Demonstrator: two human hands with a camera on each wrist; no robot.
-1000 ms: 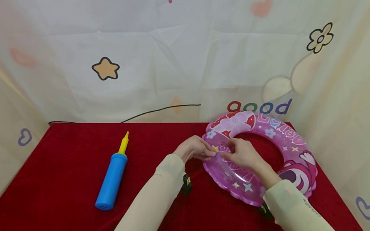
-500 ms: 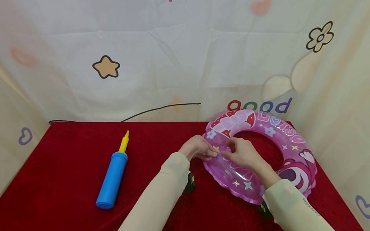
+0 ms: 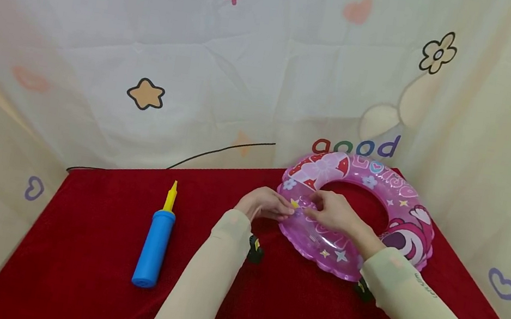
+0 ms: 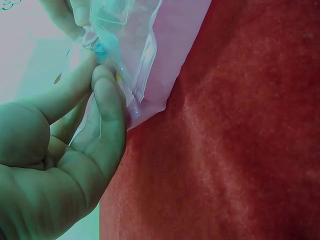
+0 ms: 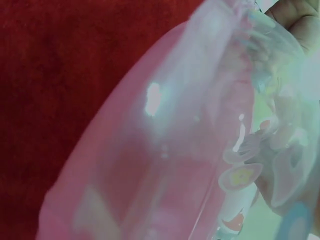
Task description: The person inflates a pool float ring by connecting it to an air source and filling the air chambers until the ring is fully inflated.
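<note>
A pink, see-through inflatable swim ring [image 3: 317, 241] with cartoon prints lies puffed up at the right of the red-covered table. My left hand [image 3: 266, 203] is at its left edge; in the left wrist view, thumb and forefinger pinch beside a small clear-blue valve [image 4: 101, 51]. From the ring's inner side my right hand [image 3: 336, 213] reaches over, thumb and fingertip curled together at the same valve. The two hands' fingertips are close together. Up close, the right wrist view is filled by the ring's clear film [image 5: 165, 135], hiding most of the right fingers.
A blue hand pump [image 3: 154, 249] with a yellow nozzle lies left of my left arm, nozzle pointing away. Small dark devices [image 3: 256, 249] sit under both wrists. A printed cloth curtain [image 3: 228, 78] stands behind the red table cover [image 3: 90, 234].
My left hand has shifted slightly left, leaving a little more space between the two hands' fingertips. The right hand stays at the valve; ring and pump lie where they were.
</note>
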